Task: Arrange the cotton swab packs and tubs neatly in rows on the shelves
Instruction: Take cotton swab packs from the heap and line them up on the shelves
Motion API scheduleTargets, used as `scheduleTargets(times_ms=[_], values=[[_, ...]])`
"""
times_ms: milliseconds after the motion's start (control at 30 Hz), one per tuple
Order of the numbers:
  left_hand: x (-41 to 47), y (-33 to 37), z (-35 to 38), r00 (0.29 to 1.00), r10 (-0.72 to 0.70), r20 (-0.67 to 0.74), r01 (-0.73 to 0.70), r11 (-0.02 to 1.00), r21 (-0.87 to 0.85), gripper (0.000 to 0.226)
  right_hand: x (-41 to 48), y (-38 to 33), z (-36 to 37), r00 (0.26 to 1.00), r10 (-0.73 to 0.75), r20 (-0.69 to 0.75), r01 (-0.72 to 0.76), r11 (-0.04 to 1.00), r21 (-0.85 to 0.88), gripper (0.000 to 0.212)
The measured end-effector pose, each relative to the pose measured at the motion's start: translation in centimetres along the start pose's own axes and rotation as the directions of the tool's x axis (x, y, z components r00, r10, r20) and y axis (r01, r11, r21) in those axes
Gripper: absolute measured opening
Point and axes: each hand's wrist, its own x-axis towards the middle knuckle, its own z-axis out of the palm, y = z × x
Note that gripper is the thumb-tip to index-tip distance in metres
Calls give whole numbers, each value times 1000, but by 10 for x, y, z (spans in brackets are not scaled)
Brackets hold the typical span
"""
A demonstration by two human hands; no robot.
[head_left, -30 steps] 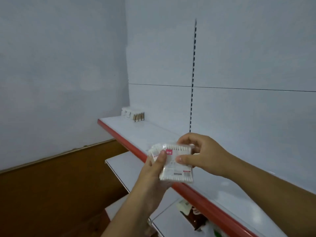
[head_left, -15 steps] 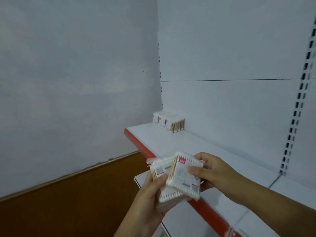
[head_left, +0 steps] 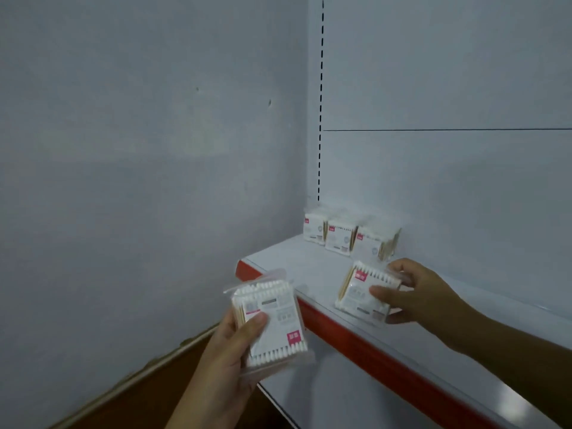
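Observation:
My left hand [head_left: 235,342] grips a stack of clear cotton swab packs [head_left: 272,320] with pink labels, held in front of the red shelf edge. My right hand [head_left: 414,298] pinches a single swab pack [head_left: 356,289] upright over the white shelf [head_left: 297,261], thumb on its front and fingers behind. Whether that pack touches the shelf I cannot tell. A row of three swab packs [head_left: 346,235] stands upright against the back panel in the shelf's far left corner, just beyond the pack in my right hand.
The shelf's red front strip [head_left: 365,351] runs diagonally to the lower right. A lower white shelf [head_left: 334,394] sits beneath it. A plain wall [head_left: 139,181] closes the left side, with brown wood panelling [head_left: 130,397] below. A slotted upright [head_left: 320,103] stands in the corner.
My right hand has drawn one pack off the stack and carried it right and forward over the shelf, near the standing row. My left hand keeps the rest. The view has moved closer to the corner.

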Motion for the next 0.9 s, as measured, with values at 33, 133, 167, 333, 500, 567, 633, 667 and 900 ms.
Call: scheduleTargets(times_ms=[33,133,167,333,500,567,633,667,900], values=[[16,11,-11,1000,-3,11,3,1000,11,52,13,2,7,998,-2,-65,0,999,-32,27],[58,28,-34,998,-31,51,31,999,-19,53,44,7,26,986,17,-168,-37,992,-118,32],[71,31,-40,994,-59,92,60,998,-17,59,52,9,31,983,29,-181,-55,988,-142,34],[134,48,-64,982,-97,161,107,993,-55,103,88,14,47,969,-34,-244,-86,881,-466,37],[200,70,-73,980,-67,185,75,996,-37,100,133,11,69,953,-274,-133,58,592,-804,37],[226,80,-80,980,-47,192,50,999,-11,106,157,10,78,921,-379,-91,100,456,-884,34],[250,87,-89,982,-19,187,15,1000,26,107,185,14,85,839,-543,-17,177,302,-937,29],[261,88,-94,982,-19,189,14,1000,27,104,197,16,88,813,-582,17,184,230,-956,28],[328,60,-105,940,-196,278,178,980,88,91,247,18,93,815,-577,-44,21,105,-994,32]])
